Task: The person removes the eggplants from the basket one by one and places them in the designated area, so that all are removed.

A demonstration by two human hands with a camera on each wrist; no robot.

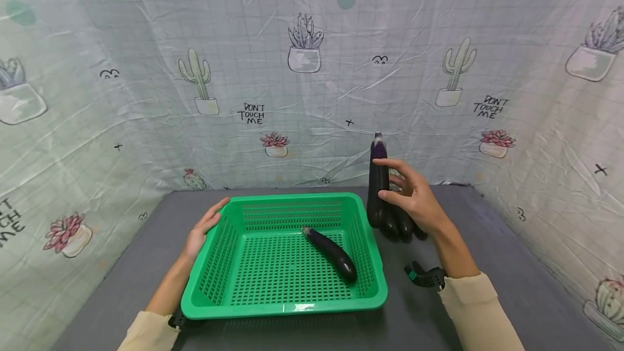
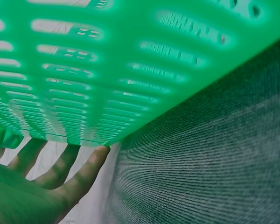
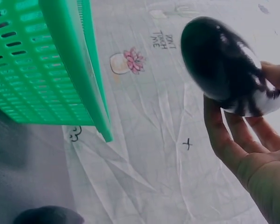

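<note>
A dark purple eggplant is raised upright beside the basket's right back corner, pinched between the thumb and fingers of my right hand. In the right wrist view the held eggplant shows its rounded end, clear of the table. Another eggplant lies slantwise on the right side of the green plastic basket. My left hand rests against the basket's left rim near the back corner. In the left wrist view its fingers are spread and fairly straight, touching the slotted outer wall.
Several more eggplants lie together on the grey table to the right of the basket, partly behind my right hand. A cactus-patterned sheet hangs behind and at both sides. A dark strap hangs at my right wrist.
</note>
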